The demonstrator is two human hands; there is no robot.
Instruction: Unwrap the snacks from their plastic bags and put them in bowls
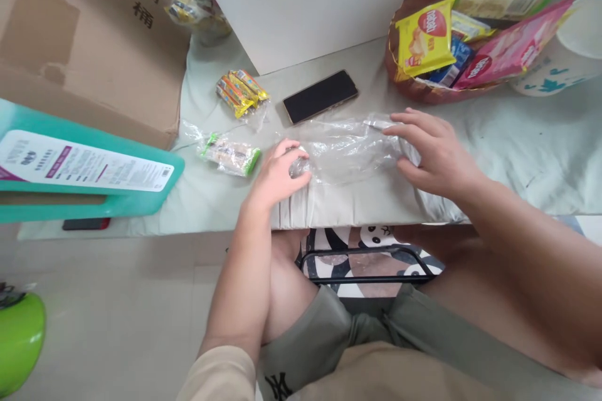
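Note:
A clear plastic bag (pixel 345 147) lies spread on the pale cloth in front of me. My left hand (pixel 285 172) rests at its left end, fingers curved and apart, touching the plastic. At the bag's right end is my right hand (pixel 433 150), its fingers likewise spread and bent over the film. Neither hand visibly grips it. Left of my left hand sits a clear-wrapped snack packet with green ends (pixel 230 155). Beyond it lies a bundle of small yellow-wrapped snacks (pixel 242 93). A black phone (pixel 320 96) lies just behind the bag.
At the back right, a reddish basket (pixel 399 84) holds several wafer packets, with a paper cup (pixel 545 81) beside it. A cardboard box (pixel 94 56) and a teal container (pixel 172 169) stand on the left. A white panel (pixel 310 6) closes off the back. The cloth-covered edge runs above my knees.

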